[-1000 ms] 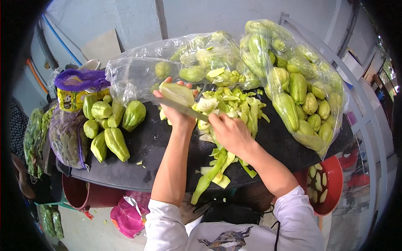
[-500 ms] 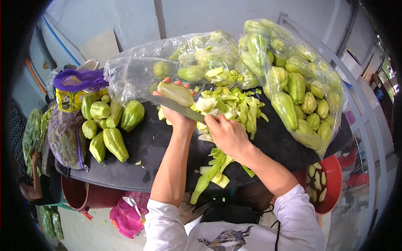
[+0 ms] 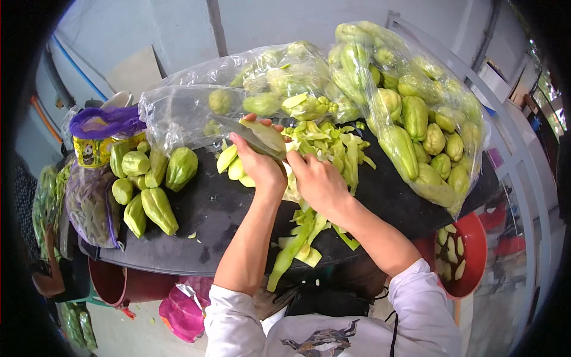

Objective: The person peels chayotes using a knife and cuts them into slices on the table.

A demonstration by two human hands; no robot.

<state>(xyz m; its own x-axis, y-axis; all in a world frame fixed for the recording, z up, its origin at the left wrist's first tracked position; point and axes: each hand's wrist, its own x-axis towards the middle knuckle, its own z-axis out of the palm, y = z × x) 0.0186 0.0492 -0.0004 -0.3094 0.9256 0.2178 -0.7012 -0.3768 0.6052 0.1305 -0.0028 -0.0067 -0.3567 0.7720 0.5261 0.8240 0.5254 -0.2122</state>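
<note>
While the left hand [image 3: 260,165] cups a peeled chayote [image 3: 270,135] from beneath, its fingertips curled up past the far side, the right hand [image 3: 319,180] grasps one knife [image 3: 245,134], its blade lying across the piece. Pale green, smooth and rounded, that single chayote is held above the middle of the table [image 3: 202,223], partly hidden by the blade. At least three pale cut pieces [image 3: 228,158] lie just beside the left hand. Nine loose chayotes [image 3: 159,211], ribbed and unpeeled, can be counted near the surface's left edge. Two clear bags [image 3: 453,201] of chayotes, too overlapped to count, occupy its back edge and right side. One heap of peelings [image 3: 345,152] spreads from the middle, loose strips reaching the front edge.
</note>
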